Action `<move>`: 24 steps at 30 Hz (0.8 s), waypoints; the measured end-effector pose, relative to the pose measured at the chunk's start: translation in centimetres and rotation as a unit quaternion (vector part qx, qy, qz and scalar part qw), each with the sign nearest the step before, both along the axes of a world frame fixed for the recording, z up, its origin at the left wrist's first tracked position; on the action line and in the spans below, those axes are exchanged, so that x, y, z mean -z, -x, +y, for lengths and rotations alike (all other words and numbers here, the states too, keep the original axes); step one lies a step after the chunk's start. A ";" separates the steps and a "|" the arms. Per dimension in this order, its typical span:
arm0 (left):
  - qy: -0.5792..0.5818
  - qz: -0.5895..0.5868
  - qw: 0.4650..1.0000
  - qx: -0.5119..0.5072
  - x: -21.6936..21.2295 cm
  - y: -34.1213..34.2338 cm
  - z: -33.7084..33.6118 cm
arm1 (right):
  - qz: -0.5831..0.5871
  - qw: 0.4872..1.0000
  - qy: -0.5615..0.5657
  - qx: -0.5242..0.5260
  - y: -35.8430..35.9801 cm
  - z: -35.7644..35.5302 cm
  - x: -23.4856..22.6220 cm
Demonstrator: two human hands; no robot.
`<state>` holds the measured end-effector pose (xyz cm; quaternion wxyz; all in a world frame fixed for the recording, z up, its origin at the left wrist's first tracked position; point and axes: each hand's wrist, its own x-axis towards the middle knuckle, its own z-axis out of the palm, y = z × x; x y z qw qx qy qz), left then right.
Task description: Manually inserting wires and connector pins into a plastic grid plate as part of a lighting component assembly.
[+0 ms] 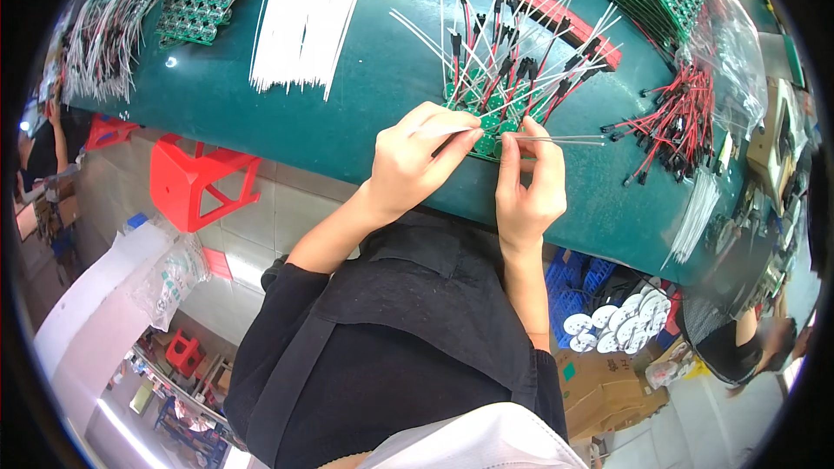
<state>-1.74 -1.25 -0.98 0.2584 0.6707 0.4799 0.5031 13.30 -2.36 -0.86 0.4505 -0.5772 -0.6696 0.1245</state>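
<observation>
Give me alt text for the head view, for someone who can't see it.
A person's right hand pinches thin pale strips beside the left hand, at a green circuit board crowded with red and black wires. On the green table, a red bar lies beyond, white strips left, piled wires right.

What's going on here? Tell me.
A person has both hands at a green board on a table. The right hand pinches thin strands that stick out rightward; the left hand is at the board too, its exact grip unclear. Wires rise from the board, and white strips lie beyond, to the left.
</observation>
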 end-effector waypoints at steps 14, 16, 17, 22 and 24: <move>-0.022 0.057 0.998 -0.010 0.1 0.0 0.1 | 0.018 0.999 0.033 0.030 -1.2 -0.3 -0.1; -0.025 0.076 0.997 -0.014 0.2 -0.3 -0.1 | 0.020 0.999 0.027 0.028 -1.1 -0.2 -0.1; -0.028 0.094 0.995 -0.020 0.2 -0.4 -0.1 | 0.021 0.999 0.027 0.028 -1.1 -0.2 -0.1; -0.038 0.133 0.990 -0.018 -0.5 -0.6 0.1 | 0.007 1.000 0.005 0.023 -1.0 -0.1 0.1; -0.033 0.126 0.991 -0.021 -0.4 -0.7 0.0 | 0.007 1.000 0.002 0.019 -1.0 0.0 0.2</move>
